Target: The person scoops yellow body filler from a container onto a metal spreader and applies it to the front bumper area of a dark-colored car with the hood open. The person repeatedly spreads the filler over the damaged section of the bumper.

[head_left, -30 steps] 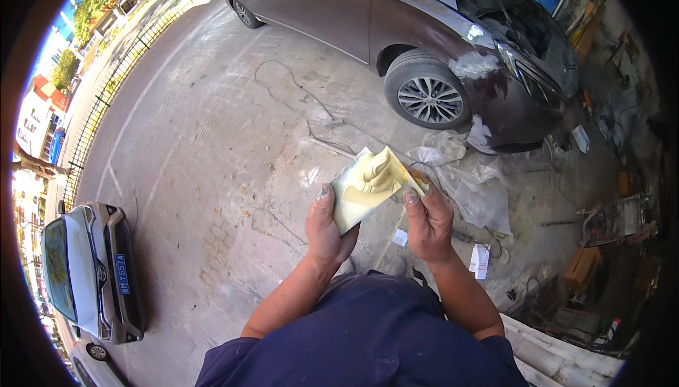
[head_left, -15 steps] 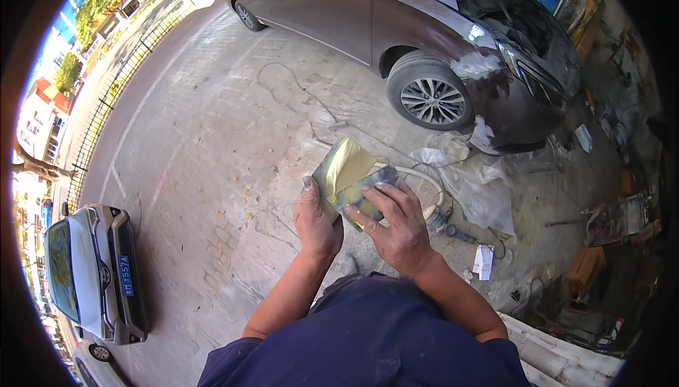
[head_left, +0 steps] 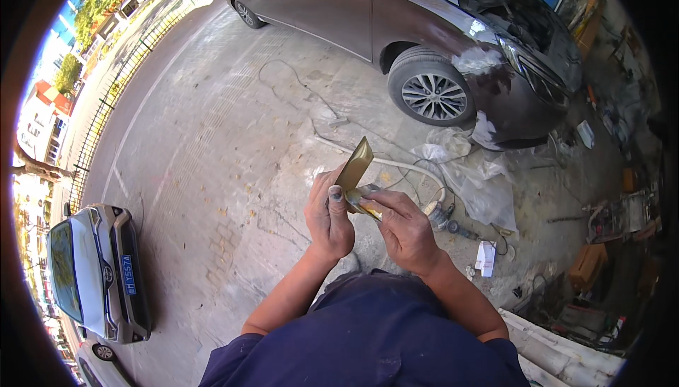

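Note:
In front of my chest, both hands hold a folded sheet of yellow, grey-smudged sandpaper (head_left: 356, 166). My left hand (head_left: 328, 218) grips its left side, thumb against the sheet and fingers mostly hidden behind it. The fingers of my right hand (head_left: 409, 228) are closed on the lower right part, where the sheet bends. One flap stands up above my left thumb. What lies inside the fold, if anything, is hidden. Grey dust marks my fingertips.
A dark brown car (head_left: 332, 5) with whitish patches on its front fender and bumper stands ahead. On the concrete lie a pale hose (head_left: 396, 166), a power tool (head_left: 453, 227), plastic sheeting (head_left: 488, 189) and a white packet (head_left: 486, 258). A silver car (head_left: 92, 274) is at left, a cardboard box (head_left: 587, 267) at right.
The sandpaper has turned from nearly face-on to nearly edge-on, with its flap upright. My left hand has shifted slightly right, and my right hand has moved lower on the sheet.

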A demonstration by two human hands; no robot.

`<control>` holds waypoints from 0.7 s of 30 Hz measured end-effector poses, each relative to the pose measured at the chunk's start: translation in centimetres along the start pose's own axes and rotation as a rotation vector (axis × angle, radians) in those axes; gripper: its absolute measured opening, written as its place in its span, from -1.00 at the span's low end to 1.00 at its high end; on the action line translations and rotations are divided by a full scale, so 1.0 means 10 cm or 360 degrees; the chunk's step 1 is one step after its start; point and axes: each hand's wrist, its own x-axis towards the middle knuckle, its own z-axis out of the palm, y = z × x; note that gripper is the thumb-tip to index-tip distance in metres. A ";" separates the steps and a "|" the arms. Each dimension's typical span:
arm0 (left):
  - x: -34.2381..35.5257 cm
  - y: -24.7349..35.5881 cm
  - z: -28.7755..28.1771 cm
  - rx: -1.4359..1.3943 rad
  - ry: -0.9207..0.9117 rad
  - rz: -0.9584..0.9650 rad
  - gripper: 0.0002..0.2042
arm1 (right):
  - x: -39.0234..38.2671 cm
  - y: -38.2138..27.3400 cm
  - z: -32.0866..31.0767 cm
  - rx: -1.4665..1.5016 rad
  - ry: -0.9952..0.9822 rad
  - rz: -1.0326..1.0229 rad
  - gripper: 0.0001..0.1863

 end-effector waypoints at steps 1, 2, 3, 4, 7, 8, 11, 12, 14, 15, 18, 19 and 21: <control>0.03 -0.01 0.00 -0.0024 0.0025 0.0022 -0.50 | -0.05 0.00 -0.04 0.0048 -0.0068 0.0069 -0.57; 0.04 -0.03 -0.01 -0.0039 0.0050 0.0047 -0.51 | -0.06 0.04 -0.08 0.0060 -0.0096 0.0064 -0.57; 0.02 -0.04 -0.03 -0.0145 0.0072 -0.0121 -0.50 | -0.07 0.08 -0.14 0.0070 -0.0123 0.0060 -0.57; 0.00 -0.06 -0.05 -0.0346 0.0164 -0.0239 -0.50 | -0.06 0.12 -0.18 0.0080 -0.0150 0.0057 -0.57; -0.12 -0.21 -0.10 -0.1025 0.0254 -0.0613 -0.52 | 0.05 0.04 -0.38 0.0345 0.0253 0.0428 -0.65; -0.16 -0.26 -0.12 -0.1255 0.0278 -0.0750 -0.53 | 0.07 0.04 -0.39 0.0597 0.0409 0.0551 -0.67; -0.31 -0.27 0.00 -0.1685 0.0237 -0.1108 -0.53 | 0.21 0.15 -0.26 0.1534 0.0889 0.0520 -0.68; -0.32 -0.24 0.03 -0.1683 0.0177 -0.1146 -0.51 | 0.20 0.13 -0.20 0.1448 0.0801 0.0591 -0.68; -0.26 -0.14 0.09 -0.1714 0.0249 -0.1261 -0.49 | 0.16 0.06 -0.09 0.1077 0.0587 0.0651 -0.68; -0.23 -0.16 0.09 -0.1740 0.0244 -0.1279 -0.48 | 0.12 0.02 -0.05 0.0787 0.0476 0.0637 -0.69; -0.20 -0.20 0.01 -0.1794 0.0241 -0.1319 -0.46 | 0.06 0.21 -0.15 0.0178 0.0112 0.0234 -0.68; -0.19 -0.22 -0.01 -0.1803 0.0239 -0.1322 -0.45 | 0.08 0.28 -0.16 0.0051 0.0132 0.0155 -0.70; -0.14 -0.20 -0.01 -0.1796 0.0303 -0.1310 -0.44 | 0.07 0.38 -0.26 -0.0304 0.0027 0.0050 -0.65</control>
